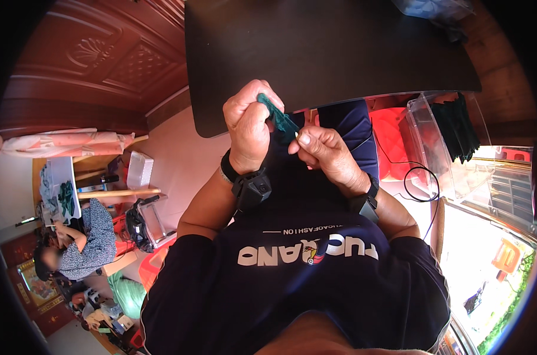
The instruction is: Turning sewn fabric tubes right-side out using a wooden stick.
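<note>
A small teal strip (pixel 280 120), probably soft and light fabric, is held just below the near edge of the dark table (pixel 316 47), gripped in the closed left hand (pixel 249 127) and pinched at its lower end by the right hand (pixel 325 152), where a hold seems best.

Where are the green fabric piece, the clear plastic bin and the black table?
green fabric piece (pixel 278 118), head view, middle of the strip.
clear plastic bin (pixel 425 127), head view, left wall.
black table (pixel 328 53), head view, bare top.
</note>
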Tool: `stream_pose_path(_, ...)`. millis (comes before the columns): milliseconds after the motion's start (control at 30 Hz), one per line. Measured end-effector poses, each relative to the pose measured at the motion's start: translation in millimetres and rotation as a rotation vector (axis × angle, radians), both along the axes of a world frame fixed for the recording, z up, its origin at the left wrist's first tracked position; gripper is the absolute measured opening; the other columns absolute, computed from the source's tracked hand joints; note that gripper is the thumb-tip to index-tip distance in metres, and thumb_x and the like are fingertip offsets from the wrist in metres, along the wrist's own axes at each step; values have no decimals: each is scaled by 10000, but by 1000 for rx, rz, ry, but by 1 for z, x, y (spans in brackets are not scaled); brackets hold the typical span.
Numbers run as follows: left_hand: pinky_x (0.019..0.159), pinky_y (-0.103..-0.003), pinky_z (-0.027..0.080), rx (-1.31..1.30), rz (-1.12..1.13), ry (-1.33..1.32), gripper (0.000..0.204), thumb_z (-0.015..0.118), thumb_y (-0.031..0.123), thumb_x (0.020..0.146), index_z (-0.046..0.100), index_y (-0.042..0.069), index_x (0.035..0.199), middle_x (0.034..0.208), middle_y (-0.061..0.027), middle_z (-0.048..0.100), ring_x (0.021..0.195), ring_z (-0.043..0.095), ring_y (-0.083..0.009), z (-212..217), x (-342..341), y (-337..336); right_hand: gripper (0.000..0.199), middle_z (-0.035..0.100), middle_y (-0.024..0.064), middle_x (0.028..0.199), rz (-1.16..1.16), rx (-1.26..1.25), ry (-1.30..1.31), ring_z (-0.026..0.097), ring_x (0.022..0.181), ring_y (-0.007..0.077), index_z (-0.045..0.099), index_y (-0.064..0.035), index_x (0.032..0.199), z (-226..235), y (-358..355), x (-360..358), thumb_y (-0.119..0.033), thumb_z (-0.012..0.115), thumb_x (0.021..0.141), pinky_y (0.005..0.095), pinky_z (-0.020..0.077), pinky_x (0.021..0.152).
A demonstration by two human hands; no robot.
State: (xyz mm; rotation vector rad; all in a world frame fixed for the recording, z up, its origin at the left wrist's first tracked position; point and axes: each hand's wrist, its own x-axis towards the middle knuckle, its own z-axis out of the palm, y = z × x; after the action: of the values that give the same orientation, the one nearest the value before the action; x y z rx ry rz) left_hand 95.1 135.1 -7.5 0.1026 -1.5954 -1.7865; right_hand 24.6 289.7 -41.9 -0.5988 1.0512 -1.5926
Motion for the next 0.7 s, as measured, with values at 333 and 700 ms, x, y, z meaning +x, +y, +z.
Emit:
stream_pose_path(333,439,-183,339,64,88,-37,207,369,-32,712,576,-20,713,661,-37,546,498,441,-57,7,3,-1,141,530,-57,693,-260,-54,206,456,632,17,620,-39,869,-8,-3,0,-175,623,906,175,367,563)
stream_pose_path(700,482,-234,322,5,18,-40,152,345,-25,653,494,-32,623,580,-48,479,514,393,-82,-13,4,-1,241,404,-73,599,-107,-18,134,335,563,18,621,-43,848,-9,0,14,-228,521,966,193,288,503)
